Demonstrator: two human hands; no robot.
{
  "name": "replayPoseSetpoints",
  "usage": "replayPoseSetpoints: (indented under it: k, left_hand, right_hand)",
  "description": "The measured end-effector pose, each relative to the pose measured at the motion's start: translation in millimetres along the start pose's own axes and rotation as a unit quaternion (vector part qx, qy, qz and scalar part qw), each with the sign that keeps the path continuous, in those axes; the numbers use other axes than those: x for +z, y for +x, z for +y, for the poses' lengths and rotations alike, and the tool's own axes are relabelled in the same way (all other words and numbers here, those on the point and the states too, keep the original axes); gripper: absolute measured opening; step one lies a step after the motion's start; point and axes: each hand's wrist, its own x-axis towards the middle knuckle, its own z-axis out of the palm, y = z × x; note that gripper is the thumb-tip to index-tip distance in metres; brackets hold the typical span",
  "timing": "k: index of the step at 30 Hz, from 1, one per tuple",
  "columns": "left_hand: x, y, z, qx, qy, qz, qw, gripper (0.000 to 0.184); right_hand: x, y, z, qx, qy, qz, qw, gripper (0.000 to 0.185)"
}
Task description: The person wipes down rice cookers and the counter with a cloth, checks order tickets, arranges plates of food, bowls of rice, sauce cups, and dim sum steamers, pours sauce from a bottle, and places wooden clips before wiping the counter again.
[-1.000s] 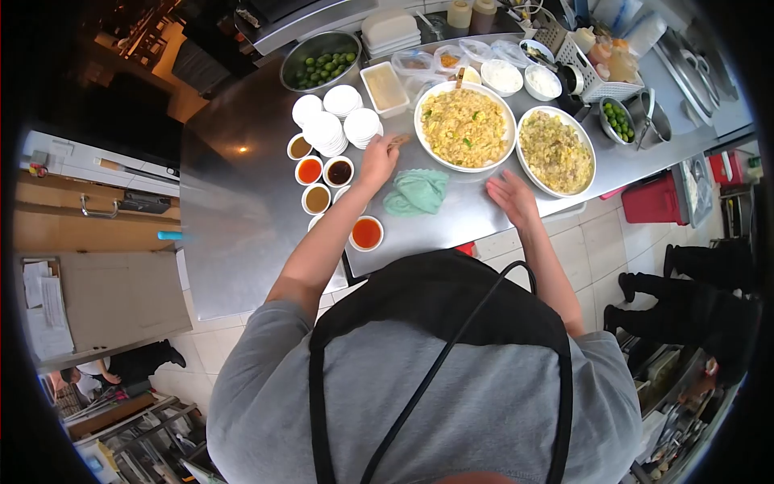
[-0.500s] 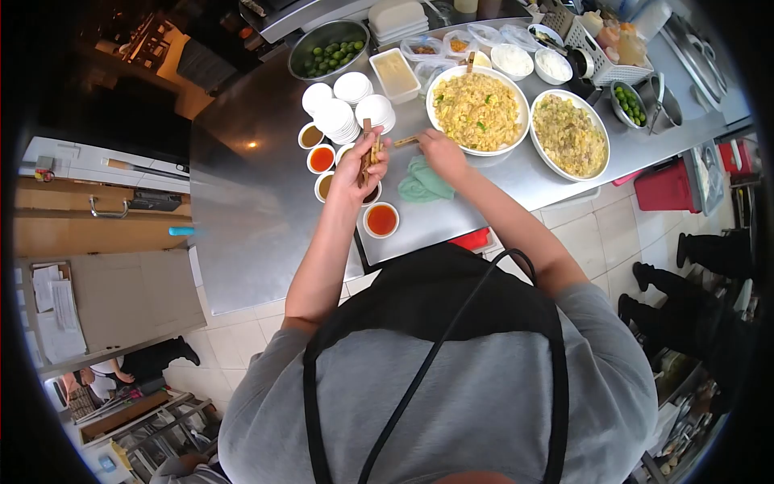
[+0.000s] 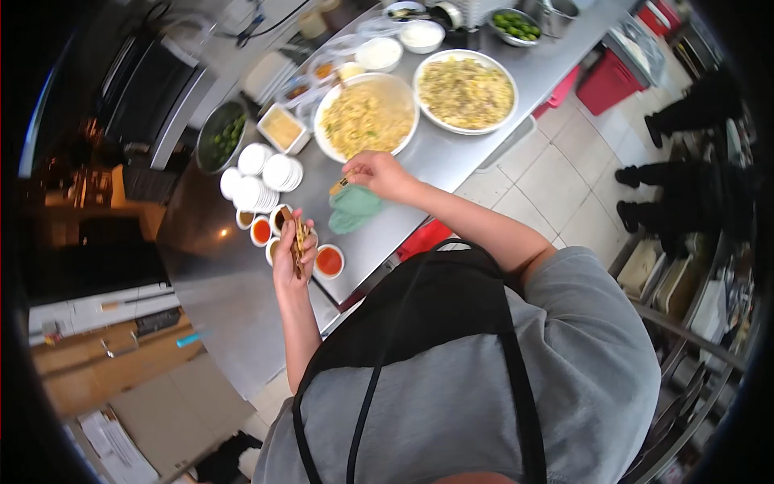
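Observation:
My left hand [image 3: 287,256] is closed around several flat brown wooden sticks [image 3: 300,242], held over the sauce cups. Between the fingers of my right hand [image 3: 380,174] is a single flat wooden stick [image 3: 339,185] with dark marks on it. That hand is just in front of a large white bowl of yellow fried rice [image 3: 363,121]. A crumpled green cloth [image 3: 355,210] lies on the steel counter below the right hand. Beside my left hand stand a cup of orange-red sauce [image 3: 329,261] and a cup of red sauce [image 3: 261,231]; other cups are partly hidden.
Stacked white lids [image 3: 255,194] stand behind the cups. Around the steel counter [image 3: 205,266] are a bowl of limes [image 3: 224,139], a white tub [image 3: 284,129], a second rice bowl [image 3: 466,91] and bowls of white food [image 3: 379,55]. Other people's dark-clothed legs [image 3: 673,198] are at right.
The camera view has turned, shifting the counter leftward and tilting it. My right hand has moved down a little from the rice bowl toward the green cloth, still holding the stick. My left hand keeps its bundle.

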Motion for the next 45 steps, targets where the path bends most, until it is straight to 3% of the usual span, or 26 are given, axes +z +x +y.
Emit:
replayPoseSetpoints:
  k: [6,8,9,11,18,24,30,35,40,43,45]
  left_hand:
    - [76.6,25.2,-55.6,-0.090,0.087,-0.080,0.989,0.027]
    - [111.0,35.4,-75.8,-0.101,0.130,-0.084,0.983,0.028]
    - [123.8,42.2,-85.5,-0.115,0.129,-0.089,0.981,0.029]
    - [155.2,51.2,-107.7,-0.124,0.140,-0.104,0.977,0.031]
    - [246.5,65.6,-175.1,-0.138,0.185,-0.116,0.966,0.033]
    - [295.0,54.5,-190.8,-0.124,0.164,-0.081,0.975,0.035]
    - [296.8,37.5,-191.7,-0.070,0.155,-0.036,0.985,0.033]
    - [284.3,26.4,-204.7,-0.068,0.158,0.006,0.985,0.033]
    - [268.8,17.7,-218.3,-0.068,0.134,0.039,0.988,0.033]
    - [257.6,11.4,-220.2,-0.073,0.136,0.061,0.986,0.032]
    - [255.4,9.5,-223.7,-0.076,0.135,0.061,0.986,0.031]
  right_hand:
    - [-164.1,-50.9,28.4,0.124,0.075,0.151,0.978,0.012]
    - [-217.1,-81.1,57.6,0.104,-0.079,0.196,0.972,0.016]
    - [-243.4,-99.0,75.5,0.107,-0.076,0.206,0.970,0.016]
    - [-291.1,-134.9,112.9,0.199,0.085,0.284,0.934,0.015]
    - [-397.7,-190.3,187.4,0.238,0.259,0.393,0.850,0.011]
    - [-427.6,-172.9,248.8,0.291,0.259,0.413,0.823,0.012]
    - [-422.3,-119.6,276.3,0.319,0.318,0.438,0.778,0.007]
    - [-408.9,-75.8,285.4,0.332,0.313,0.444,0.771,0.006]
    - [-378.7,-63.9,306.9,0.303,0.306,0.415,0.801,0.006]
    - [-381.4,-82.4,290.1,0.326,0.338,0.420,0.777,0.007]
    - [-386.7,-84.2,284.5,0.312,0.403,0.471,0.720,0.009]
